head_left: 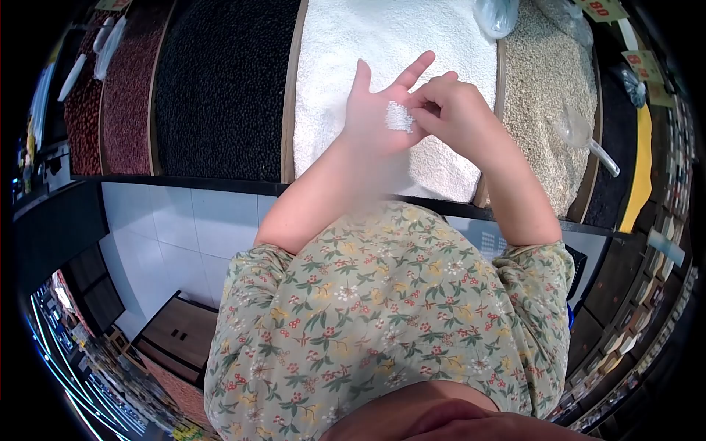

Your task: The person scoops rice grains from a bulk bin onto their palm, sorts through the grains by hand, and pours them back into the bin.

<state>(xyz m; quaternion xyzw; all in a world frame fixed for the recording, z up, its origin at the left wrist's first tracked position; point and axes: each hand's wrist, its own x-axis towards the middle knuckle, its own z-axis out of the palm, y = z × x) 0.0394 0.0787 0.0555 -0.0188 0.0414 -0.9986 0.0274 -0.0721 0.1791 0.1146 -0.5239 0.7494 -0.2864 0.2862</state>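
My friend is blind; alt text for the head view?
An open left hand holds white grains as the right hand pinches beside them, above a bin of white grain between bins of black and beige grain.

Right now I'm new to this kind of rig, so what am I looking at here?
No robot here: this one picture comes from a camera on a person's head, looking forward and down past their flowered top. Ahead, wooden dividers separate loose white grains, black ones and beige ones with a clear scoop. The bare left hand, palm up, holds a small patch of white grains. The right hand has its fingertips at that patch; I can't tell whether they grip any.
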